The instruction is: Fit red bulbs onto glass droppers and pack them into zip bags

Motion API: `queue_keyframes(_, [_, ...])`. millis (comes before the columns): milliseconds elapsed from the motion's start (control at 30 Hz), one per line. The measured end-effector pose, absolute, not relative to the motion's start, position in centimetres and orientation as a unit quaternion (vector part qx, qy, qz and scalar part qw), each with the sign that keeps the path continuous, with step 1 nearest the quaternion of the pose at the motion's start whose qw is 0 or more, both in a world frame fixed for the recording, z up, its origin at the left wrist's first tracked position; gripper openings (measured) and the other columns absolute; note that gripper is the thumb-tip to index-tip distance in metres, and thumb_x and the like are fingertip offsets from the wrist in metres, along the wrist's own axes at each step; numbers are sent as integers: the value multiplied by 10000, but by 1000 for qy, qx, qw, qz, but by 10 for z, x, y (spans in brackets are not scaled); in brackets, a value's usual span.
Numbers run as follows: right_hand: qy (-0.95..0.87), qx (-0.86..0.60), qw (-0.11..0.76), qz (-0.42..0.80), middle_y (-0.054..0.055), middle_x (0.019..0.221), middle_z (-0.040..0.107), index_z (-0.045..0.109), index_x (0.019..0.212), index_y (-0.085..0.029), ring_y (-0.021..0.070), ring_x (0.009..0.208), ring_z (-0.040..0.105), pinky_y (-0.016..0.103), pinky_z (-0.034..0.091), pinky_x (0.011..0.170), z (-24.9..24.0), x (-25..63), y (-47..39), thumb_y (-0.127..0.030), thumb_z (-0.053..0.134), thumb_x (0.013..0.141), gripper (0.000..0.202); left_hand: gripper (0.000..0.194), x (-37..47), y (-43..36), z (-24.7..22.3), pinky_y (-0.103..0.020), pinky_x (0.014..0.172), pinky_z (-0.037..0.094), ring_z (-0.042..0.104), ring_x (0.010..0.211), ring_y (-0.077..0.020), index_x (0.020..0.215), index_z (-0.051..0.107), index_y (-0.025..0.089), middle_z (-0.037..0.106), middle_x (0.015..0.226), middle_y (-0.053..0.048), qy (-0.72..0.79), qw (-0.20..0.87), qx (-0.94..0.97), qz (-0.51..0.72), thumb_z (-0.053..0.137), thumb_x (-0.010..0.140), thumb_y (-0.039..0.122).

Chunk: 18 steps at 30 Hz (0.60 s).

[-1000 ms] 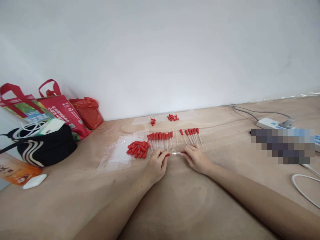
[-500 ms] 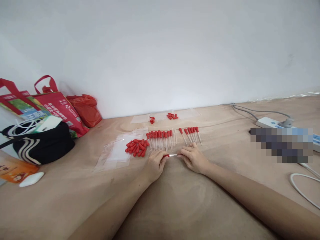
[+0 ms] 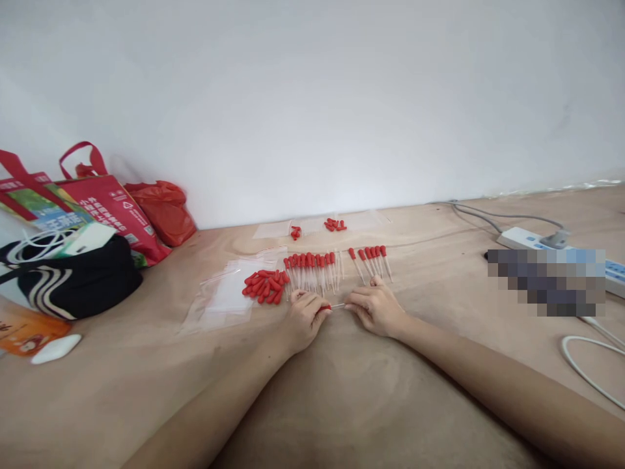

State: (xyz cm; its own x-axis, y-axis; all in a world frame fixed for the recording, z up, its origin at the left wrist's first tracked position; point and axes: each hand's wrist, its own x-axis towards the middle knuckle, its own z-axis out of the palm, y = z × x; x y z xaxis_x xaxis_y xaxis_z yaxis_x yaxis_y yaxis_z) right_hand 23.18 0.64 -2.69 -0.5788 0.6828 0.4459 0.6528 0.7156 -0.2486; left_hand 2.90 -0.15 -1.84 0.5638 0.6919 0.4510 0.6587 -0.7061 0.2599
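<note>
Between my hands lies a clear dropper tube (image 3: pixel 338 305), held level. My left hand (image 3: pixel 307 318) is closed on the red rubber bulb (image 3: pixel 328 307) at its left end; most of the bulb is hidden by the fingers. With thumb and fingers pinched, my right hand (image 3: pixel 374 307) grips the tube's other end. Just beyond the left hand is a pile of loose red bulbs (image 3: pixel 264 285). A row of red-topped droppers (image 3: pixel 310 262) lies behind the hands, and a smaller group of droppers (image 3: pixel 375 253) lies beyond the right hand.
Clear plastic bags (image 3: pixel 229 293) lie left of the bulbs. More red bulbs (image 3: pixel 334 225) sit near the wall. At left stand a black pouch (image 3: pixel 97 277), a red shopping bag (image 3: pixel 117 208) and a white oval object (image 3: pixel 56 349). A power strip (image 3: pixel 525 239) with cables is at right.
The view has shifted slightly. My hands keep hold of the dropper's two ends, and its visible stretch between them looks about the same, with the left fingers further over the bulb.
</note>
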Motion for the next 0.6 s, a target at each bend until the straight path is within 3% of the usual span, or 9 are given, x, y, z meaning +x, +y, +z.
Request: queue_keyframes(600, [-880, -386, 254, 111, 0, 718, 639, 587, 762, -187, 113, 642, 526, 265, 229, 664, -24, 219, 5, -248, 353, 874, 267, 212, 31, -1, -19, -331, 821, 290, 546, 700, -132, 773, 535, 177, 630, 738, -11, 361, 26, 897, 255, 353, 864, 236])
